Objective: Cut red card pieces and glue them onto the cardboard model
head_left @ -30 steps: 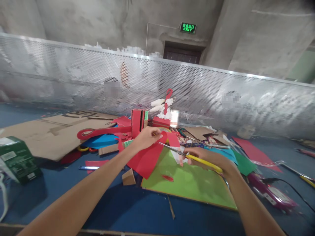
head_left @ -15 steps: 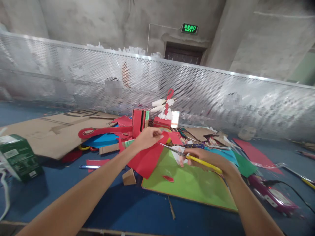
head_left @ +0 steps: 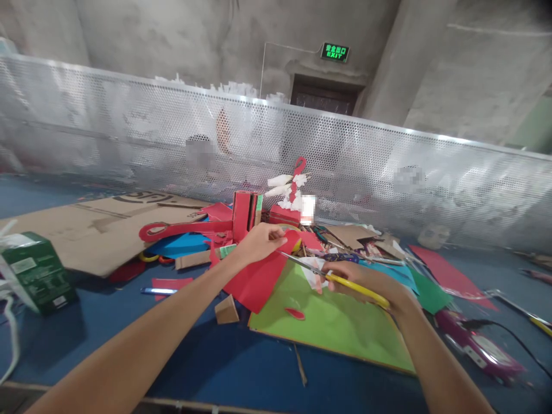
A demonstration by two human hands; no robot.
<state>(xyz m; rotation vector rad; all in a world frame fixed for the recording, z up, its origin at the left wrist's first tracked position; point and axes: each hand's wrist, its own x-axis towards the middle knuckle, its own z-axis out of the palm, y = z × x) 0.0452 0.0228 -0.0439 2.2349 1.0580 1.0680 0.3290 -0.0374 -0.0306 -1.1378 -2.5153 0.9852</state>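
Yellow scissors (head_left: 334, 277) at red paper (head_left: 254, 283) edge

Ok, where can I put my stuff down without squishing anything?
Bare blue table lies between the green box and the small cardboard scrap, and along the near edge in front of the green sheet. Behind the left hand and scissors, paper and card scraps pile up thick.

L hand (head_left: 257, 244) — forearm extended fwd, fingers pinched together. R hand (head_left: 364, 280) — forearm angled inward to centre, fingers curled closed, knuckles up.
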